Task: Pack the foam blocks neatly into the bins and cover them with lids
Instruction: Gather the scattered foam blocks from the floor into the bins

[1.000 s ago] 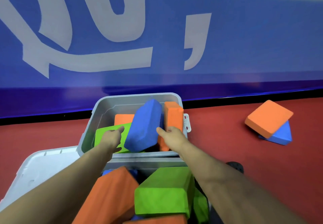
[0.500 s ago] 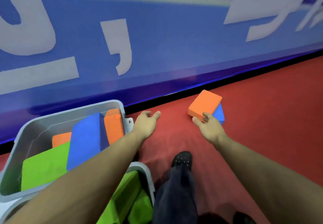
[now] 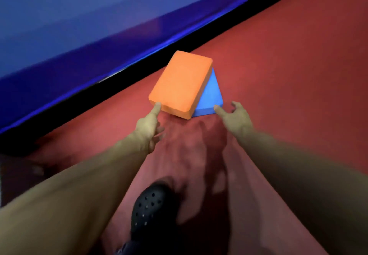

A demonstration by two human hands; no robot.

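Down on the red floor, right by the blue wall, the orange foam block is lying tilted on top of the blue foam block, long axis running away toward the wall. Both hands are reaching in from the near side. The left hand is touching the orange block's near corner with a straight fingertip; the right hand is spread loose, fingertip at the blue block's near corner. Nothing's gripped yet. Neither hand looks closer. No bins in view.

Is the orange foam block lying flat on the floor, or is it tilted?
Tilted. The orange block leans on the blue block beneath it, its near edge low by the red floor.
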